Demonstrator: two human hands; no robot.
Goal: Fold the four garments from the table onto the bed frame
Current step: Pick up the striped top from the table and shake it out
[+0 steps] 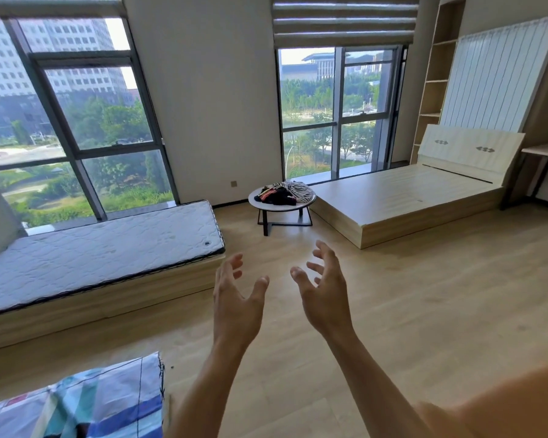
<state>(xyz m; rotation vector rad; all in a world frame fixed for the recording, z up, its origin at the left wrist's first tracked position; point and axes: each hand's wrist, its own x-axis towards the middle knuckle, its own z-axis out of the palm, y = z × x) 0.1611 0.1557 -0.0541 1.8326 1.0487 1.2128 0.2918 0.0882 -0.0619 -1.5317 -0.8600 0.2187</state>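
Note:
A heap of garments (282,192), striped, black and multicoloured, lies on a small round table (255,202) across the room below the right window. To its right stands a bare wooden bed frame (402,197) with a pale headboard. My left hand (236,298) and my right hand (325,292) are raised in front of me over the floor, palms facing each other, fingers spread and loosely bent. Both hold nothing and are well short of the table.
A low bed with a grey quilted mattress (102,248) runs along the left under the big window. A blue patterned cloth (86,403) shows at the bottom left. Wooden floor (424,311) lies between me and the table. Shelves (434,80) and a desk (544,150) stand at the far right.

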